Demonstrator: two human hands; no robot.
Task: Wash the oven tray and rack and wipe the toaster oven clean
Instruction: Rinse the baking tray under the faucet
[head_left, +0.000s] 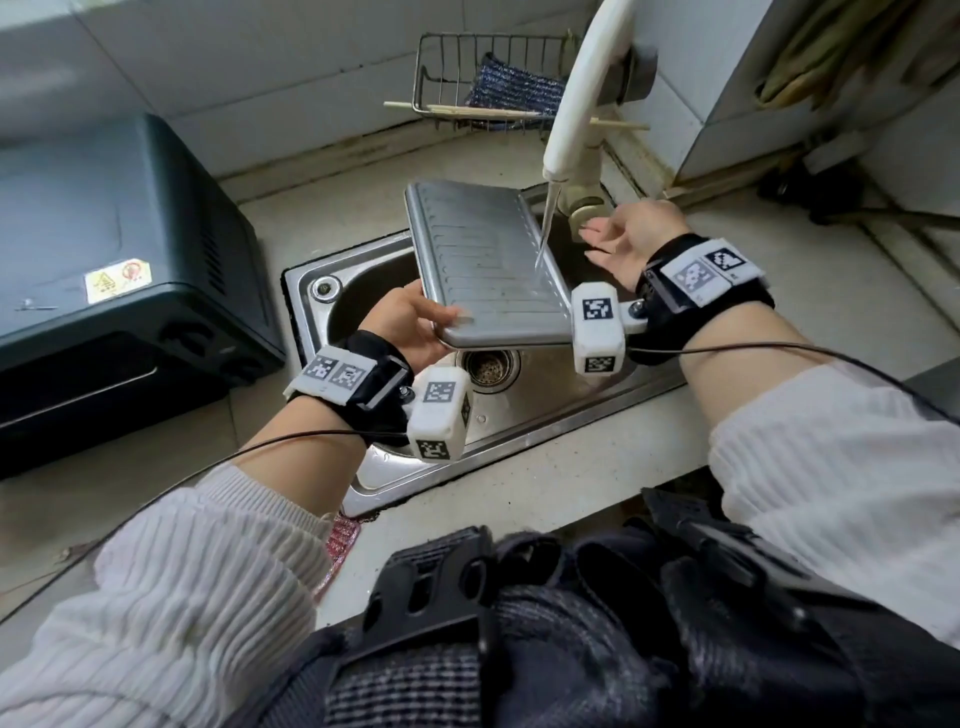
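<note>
A ribbed metal oven tray (478, 260) is held tilted over the steel sink (395, 478). My left hand (410, 322) grips its near left corner, thumb on top. Water runs from the white faucet (576, 114) onto the tray's right edge. My right hand (628, 239) is to the right of the tray, beside the faucet base, fingers relaxed and holding nothing. The black toaster oven (119, 291) stands on the counter to the left, door closed. No rack is visible.
A wire basket (441, 73) with a blue cloth (514, 91) and chopsticks sits behind the sink by the tiled wall. The sink drain (488, 366) lies under the tray. Thin cables run from both wrist bands. A red cloth (340, 540) hangs at the counter's front edge.
</note>
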